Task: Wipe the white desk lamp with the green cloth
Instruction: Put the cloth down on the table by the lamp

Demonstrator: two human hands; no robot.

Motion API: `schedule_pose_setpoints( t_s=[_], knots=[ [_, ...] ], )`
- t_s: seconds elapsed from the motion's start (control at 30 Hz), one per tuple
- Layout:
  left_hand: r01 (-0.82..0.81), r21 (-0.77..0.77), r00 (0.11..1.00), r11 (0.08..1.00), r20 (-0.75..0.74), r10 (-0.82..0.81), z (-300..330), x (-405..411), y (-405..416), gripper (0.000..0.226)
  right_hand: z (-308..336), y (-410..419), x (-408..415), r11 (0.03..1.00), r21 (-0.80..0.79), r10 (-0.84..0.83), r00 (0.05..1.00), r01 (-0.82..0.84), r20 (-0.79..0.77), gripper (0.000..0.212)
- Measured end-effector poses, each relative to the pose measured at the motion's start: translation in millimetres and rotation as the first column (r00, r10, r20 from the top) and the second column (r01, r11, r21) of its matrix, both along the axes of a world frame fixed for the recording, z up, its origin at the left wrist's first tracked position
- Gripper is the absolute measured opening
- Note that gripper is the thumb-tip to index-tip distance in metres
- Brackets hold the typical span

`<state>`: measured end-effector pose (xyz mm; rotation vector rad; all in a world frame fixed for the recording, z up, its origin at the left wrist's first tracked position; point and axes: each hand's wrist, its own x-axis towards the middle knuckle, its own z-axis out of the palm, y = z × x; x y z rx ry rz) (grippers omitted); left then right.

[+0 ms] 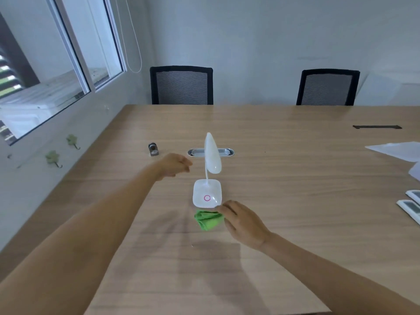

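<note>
Pinching the bunched green cloth (208, 220) just in front of the lamp (207, 193) base was the right hand (244, 223); left hand (173, 165) hovered left of its neck, fingers loosely curled, holding nothing.

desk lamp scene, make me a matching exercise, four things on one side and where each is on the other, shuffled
Things:
1. green cloth
2. left hand
3. cable slot
4. remotes

Places:
A. behind the lamp head
B. at the table's right edge
C. against the near edge of the lamp base, right hand on it
D. in the air left of the lamp neck

Pairs: 1-C, 2-D, 3-A, 4-B
</note>
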<state>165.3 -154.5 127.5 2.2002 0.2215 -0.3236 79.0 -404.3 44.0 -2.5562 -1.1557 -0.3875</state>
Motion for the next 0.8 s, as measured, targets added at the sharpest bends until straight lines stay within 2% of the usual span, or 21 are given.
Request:
schedule_pose_setpoints(
  t_s=[0.07, 0.17, 0.23, 0.3, 0.37, 0.47, 0.6, 0.7, 0.8],
  knots=[
    [0.102, 0.069, 0.986, 0.992, -0.140, -0.092, -15.8, -14.7, 11.2, 0.041, -3.5, 11.0, 8.4, 0.997, 0.017, -0.073, 0.986, 0.076, -0.150, 0.040],
    [0.213, 0.131, 0.926, 0.968, -0.345, -0.157, -35.0, -38.7, 18.6, 0.071, -5.0, 31.6, 24.1, 0.983, 0.048, -0.155, 0.939, 0.178, -0.308, 0.037],
    [0.247, 0.166, 0.913, 0.955, -0.369, -0.172, -45.7, -48.5, 19.5, 0.087, -3.1, 46.4, 31.7, 0.967, 0.108, -0.170, 0.903, 0.229, -0.394, 0.031],
    [0.246, 0.192, 0.929, 0.950, -0.327, -0.174, -52.4, -56.1, 22.9, 0.092, -1.0, 62.1, 37.1, 0.951, 0.177, -0.143, 0.870, 0.253, -0.473, 0.025],
    [0.179, 0.183, 0.960, 0.967, -0.249, -0.130, -57.1, -61.2, 31.0, 0.080, 2.4, 75.9, 40.8, 0.954, 0.203, -0.087, 0.849, 0.222, -0.521, 0.025],
    [0.025, 0.137, 0.992, 0.990, -0.122, -0.008, -61.2, -68.3, 48.3, 0.049, 5.1, 94.5, 48.1, 0.961, 0.225, -0.011, 0.832, 0.162, -0.555, 0.027],
    [-0.137, -0.083, 0.983, 0.987, -0.137, 0.125, -64.3, -78.7, 77.8, 0.014, 5.9, 122.1, 54.5, 0.954, 0.256, 0.054, 0.748, 0.158, -0.662, 0.027],
    [-0.218, -0.243, 0.971, 0.945, -0.151, 0.185, -69.6, -89.2, 109.9, 0.008, 2.3, 146.9, 59.4, 0.956, 0.260, 0.101, 0.679, 0.136, -0.727, 0.031],
    [-0.286, -0.350, 0.957, 0.892, -0.147, 0.249, -72.4, -99.7, 139.6, 0.010, -5.3, 173.1, 63.6, 0.972, 0.214, 0.104, 0.635, 0.098, -0.765, 0.034]
  ],
)
